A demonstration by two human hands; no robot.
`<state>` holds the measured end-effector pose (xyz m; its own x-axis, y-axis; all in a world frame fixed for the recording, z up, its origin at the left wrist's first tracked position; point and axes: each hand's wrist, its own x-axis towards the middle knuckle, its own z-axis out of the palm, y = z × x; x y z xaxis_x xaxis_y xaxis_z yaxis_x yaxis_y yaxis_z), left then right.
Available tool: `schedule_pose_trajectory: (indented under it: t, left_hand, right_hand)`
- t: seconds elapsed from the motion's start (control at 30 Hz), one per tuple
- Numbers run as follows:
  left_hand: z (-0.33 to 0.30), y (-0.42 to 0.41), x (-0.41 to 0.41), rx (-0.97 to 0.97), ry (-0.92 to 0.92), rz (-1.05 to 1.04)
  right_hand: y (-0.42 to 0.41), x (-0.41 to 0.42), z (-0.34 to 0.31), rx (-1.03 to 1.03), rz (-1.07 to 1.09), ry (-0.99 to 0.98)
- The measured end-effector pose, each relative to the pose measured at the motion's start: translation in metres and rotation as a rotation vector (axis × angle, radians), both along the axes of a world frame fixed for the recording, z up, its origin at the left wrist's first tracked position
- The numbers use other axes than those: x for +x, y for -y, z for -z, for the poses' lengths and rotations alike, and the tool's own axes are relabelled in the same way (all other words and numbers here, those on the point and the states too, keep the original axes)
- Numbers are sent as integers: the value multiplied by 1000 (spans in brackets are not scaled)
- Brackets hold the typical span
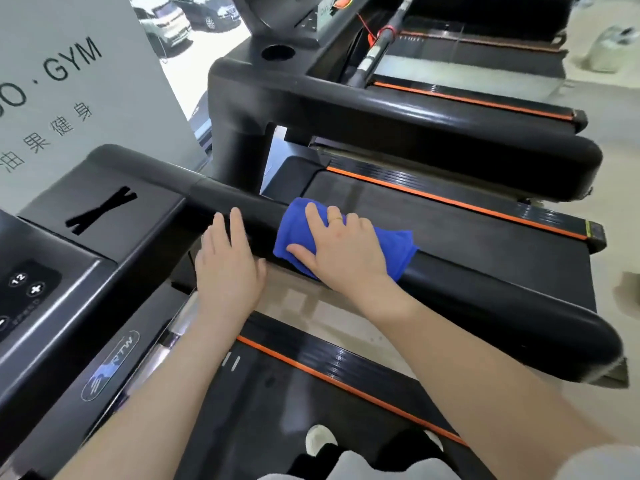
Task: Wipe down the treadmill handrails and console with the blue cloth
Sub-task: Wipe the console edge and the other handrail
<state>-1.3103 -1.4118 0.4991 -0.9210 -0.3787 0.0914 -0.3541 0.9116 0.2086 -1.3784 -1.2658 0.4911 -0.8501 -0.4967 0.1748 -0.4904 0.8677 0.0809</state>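
Observation:
A thick black handrail (pixel 502 306) runs from the console (pixel 52 271) at the left out to the lower right. The blue cloth (pixel 398 247) is draped over the middle of this rail. My right hand (pixel 346 247) presses flat on the cloth, fingers wrapped over the rail's top, a ring on one finger. My left hand (pixel 228 265) rests on the same rail just left of the cloth, fingers apart and holding nothing. The console shows round buttons marked 12 and plus at the far left.
A second treadmill (pixel 415 133) stands right beyond the rail, its own handrail parallel and its belt edged in orange. A white gym banner (pixel 69 81) stands at the upper left. My treadmill's belt (pixel 294 410) and my shoes lie below.

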Motion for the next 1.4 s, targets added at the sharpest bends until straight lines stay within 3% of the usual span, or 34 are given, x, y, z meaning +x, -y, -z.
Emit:
schedule_pose_trajectory:
  t: [0.17,0.4,0.67,0.83,0.9,1.0,1.13,1.33,1.4]
  left_hand:
    - [-3,-57,-8,130,-157,236]
    - [4,-95,-13,53,-52,54]
    - [1,-110,-17,147,-74,-66]
    - [12,-144,-8,254,-227,-184]
    - [17,-161,-3,323,-333,-239]
    - [18,-182,4,412,-392,-286]
    - [18,-206,6,416,-213,-251]
    - [18,-224,-2,250,-56,-300]
    - [17,-225,-3,228,-57,-303]
  right_hand:
    - [-31,-7,-4,-89,-51,113]
    - [-140,7,-5,-96,42,191]
    - [-233,-1,-21,-184,156,706]
    - [-201,13,-10,-102,71,298]
    - [-183,8,-7,-125,-30,289]
    - [-162,-14,-10,-180,-130,516]
    - [-181,-35,-16,-258,-236,901]
    - [-272,-31,-8,-435,-89,1211]
    - [-306,-26,-6,-622,-10,1394]
